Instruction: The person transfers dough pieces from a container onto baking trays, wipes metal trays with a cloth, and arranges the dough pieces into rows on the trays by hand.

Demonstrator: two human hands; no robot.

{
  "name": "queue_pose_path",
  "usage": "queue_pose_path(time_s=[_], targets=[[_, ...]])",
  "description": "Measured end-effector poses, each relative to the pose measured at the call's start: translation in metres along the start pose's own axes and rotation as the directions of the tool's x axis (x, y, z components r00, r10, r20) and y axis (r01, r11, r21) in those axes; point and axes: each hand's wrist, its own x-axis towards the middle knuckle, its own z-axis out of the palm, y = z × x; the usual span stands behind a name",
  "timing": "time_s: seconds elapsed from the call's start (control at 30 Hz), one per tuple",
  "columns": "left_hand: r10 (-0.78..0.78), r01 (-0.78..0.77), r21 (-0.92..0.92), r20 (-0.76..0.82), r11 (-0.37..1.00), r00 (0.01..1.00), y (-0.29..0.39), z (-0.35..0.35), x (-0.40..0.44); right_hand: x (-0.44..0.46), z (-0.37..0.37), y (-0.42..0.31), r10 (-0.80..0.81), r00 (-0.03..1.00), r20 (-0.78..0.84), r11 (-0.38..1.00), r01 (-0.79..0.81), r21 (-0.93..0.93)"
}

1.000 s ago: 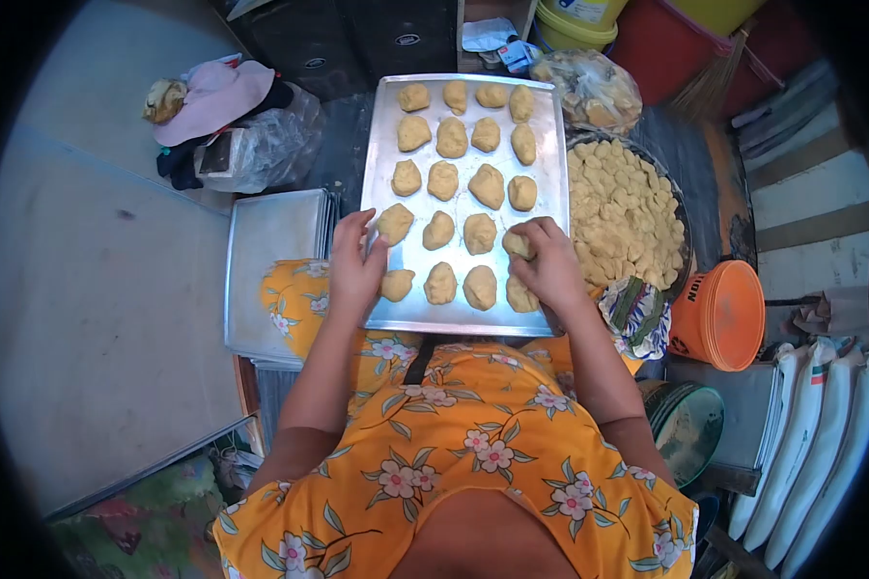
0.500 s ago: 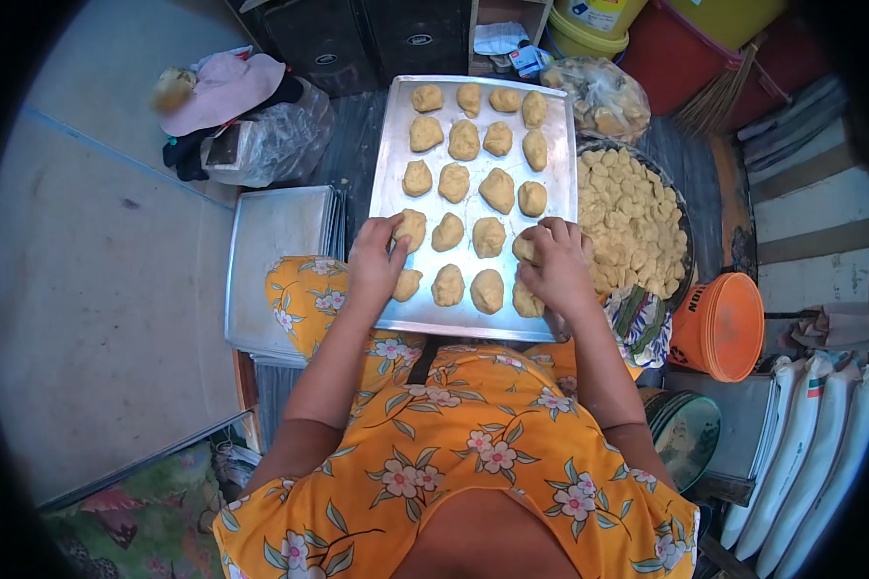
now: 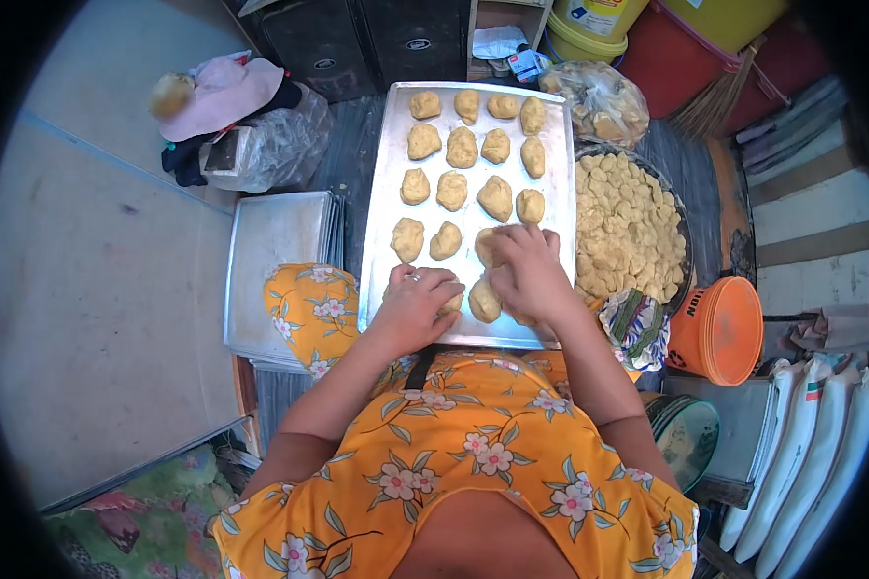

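Dough pieces (image 3: 495,198), lumpy and set apart in rows on a metal tray (image 3: 383,193) across the seated person's lap; the hands partly hide the nearest rows. Left hand (image 3: 415,314): fingers bent over the nearest row, at its left end. Right hand (image 3: 533,275): fingers curled down at a piece in the next row; whether either hand pinches its dough cannot be told. Right of the tray: a dough pile (image 3: 632,227) in a round container, a patterned cloth (image 3: 637,328) and an orange bucket (image 3: 713,333). Left: stacked trays (image 3: 275,270), with a pink hat (image 3: 227,96) beyond.
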Motion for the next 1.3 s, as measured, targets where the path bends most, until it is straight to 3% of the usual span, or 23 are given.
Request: queue_pose_path(time_s=[0.13, 0.23, 0.33, 0.4, 0.43, 0.5, 0.57, 0.6, 0.77, 0.83, 0.93, 1.0, 1.03, 1.07, 1.1, 1.17, 1.27, 1.3], targets=[[0.007, -0.008, -0.007, -0.009, 1.0, 1.0, -0.005, 0.005, -0.002, -0.021, -0.011, -0.017, -0.122, 0.938, 0.323, 0.992, 0.111, 0.054], [-0.01, 0.009, -0.059, -0.008, 0.998, 1.0, -0.003, 0.001, -0.002, -0.027, -0.012, -0.016, -0.126, 0.95, 0.284, 0.992, 0.121, 0.036], [-0.011, 0.005, -0.043, -0.146, 0.999, 0.989, 0.0, -0.011, -0.002, -0.015, -0.049, -0.032, -0.197, 0.975, 0.097, 0.931, 0.155, 0.331], [-0.106, 0.094, -0.054, -0.29, 0.994, 0.951, -0.013, -0.01, -0.004, -0.016, -0.104, -0.068, -0.139, 0.99, -0.01, 0.756, 0.113, 0.645], [-0.155, 0.141, -0.065, -0.358, 0.988, 0.921, -0.019, -0.011, -0.006, -0.023, -0.111, -0.072, -0.346, 0.919, -0.189, 0.587, 0.369, 0.721], [-0.229, 0.208, -0.096, -0.425, 0.973, 0.876, -0.029, -0.017, -0.007, -0.026, -0.122, -0.086, -0.581, 0.621, -0.526, 0.184, 0.73, 0.658], [-0.288, 0.266, -0.114, -0.466, 0.957, 0.837, -0.033, -0.021, -0.011, -0.018, -0.125, -0.104, -0.653, 0.394, -0.647, -0.09, 0.808, 0.582], [-0.31, 0.292, -0.114, -0.477, 0.95, 0.823, -0.036, -0.023, -0.013, -0.015, -0.124, -0.109, -0.678, 0.353, -0.645, -0.178, 0.773, 0.609], [-0.401, 0.329, -0.229, -0.483, 0.916, 0.779, -0.047, -0.023, -0.031, -0.011, -0.104, -0.137, -0.616, 0.466, -0.635, -0.165, 0.712, 0.683], [-0.435, 0.357, -0.253, -0.447, 0.899, 0.782, -0.055, -0.022, -0.036, -0.01, -0.091, -0.133, -0.662, 0.469, -0.585, -0.246, 0.602, 0.76], [-0.417, 0.357, -0.216, -0.521, 0.909, 0.745, -0.071, -0.021, -0.039, -0.002, -0.083, -0.136, -0.652, 0.47, -0.595, -0.222, 0.632, 0.743], [-0.423, 0.363, -0.224, -0.576, 0.905, 0.7, -0.082, -0.03, -0.044, 0.009, -0.081, -0.151, -0.616, 0.467, -0.634, -0.336, 0.572, 0.748], [-0.441, 0.401, -0.214, -0.621, 0.891, 0.648, -0.093, -0.034, -0.052, 0.012, -0.081, -0.158, -0.592, 0.482, -0.646, -0.381, 0.539, 0.751], [-0.451, 0.433, -0.205, -0.66, 0.878, 0.6, -0.108, -0.036, -0.062, 0.019, -0.082, -0.162, -0.668, 0.383, -0.638, -0.386, 0.554, 0.737], [-0.446, 0.457, -0.192, -0.705, 0.868, 0.551, -0.126, -0.04, -0.07, 0.024, -0.078, -0.166, -0.69, 0.39, -0.61, -0.395, 0.503, 0.768], [-0.516, 0.603, -0.236, -0.783, 0.762, 0.347, -0.171, -0.041, -0.107, 0.032, -0.068, -0.177, -0.736, 0.391, -0.552, -0.403, 0.403, 0.822], [-0.638, 0.713, -0.515, -0.76, 0.477, -0.123, -0.254, -0.011, -0.195, 0.057, -0.04, -0.167, -0.861, 0.224, -0.456, -0.343, 0.405, 0.847], [-0.652, 0.73, -0.601, -0.702, 0.326, -0.287, -0.282, 0.015, -0.232, 0.06, -0.032, -0.169, -0.865, 0.321, -0.385, -0.149, 0.568, 0.809]])
